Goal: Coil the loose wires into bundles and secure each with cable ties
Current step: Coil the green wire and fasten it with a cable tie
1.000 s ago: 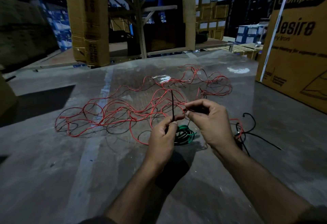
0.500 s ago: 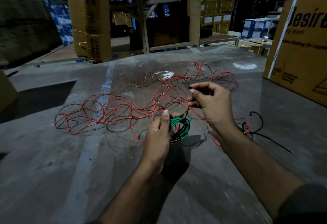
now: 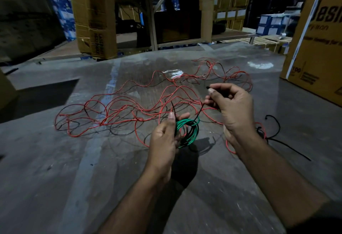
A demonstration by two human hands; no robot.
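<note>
Left hand [image 3: 162,139] is gripping a green wire coil [image 3: 188,132] w/ fingers curled round its near-left side, thumb up; grip is closed on the coil, holding it just above the counter [image 3: 74,169]. Coil is sitting centre, near side of the loose wire spread. A black cable tie [image 3: 199,112] is running from the coil up and right to the right hand [image 3: 233,108]; a second thin black end is sticking up by the left thumb. Right hand is pinching the tie between thumb and curled fingers, grip closed on it, tie tip poking out far-left of the fingertips. Cannot tell whether the tie is looped fully round the coil.

Loose red wire [image 3: 129,108] is sprawling across the counter from left to far right, approx. mid-depth, mixed w/ thin black wire [image 3: 118,132] lying among it. More black wire [image 3: 273,124] is lying right of the right wrist, w/ a short red strand beside it.

Large brown carton [image 3: 318,48] is standing at right edge of the counter. Tall cardboard boxes [image 3: 96,15] are standing far left-centre, beyond the counter. Shelving and stacked boxes are filling the far background; lighting is dim.
</note>
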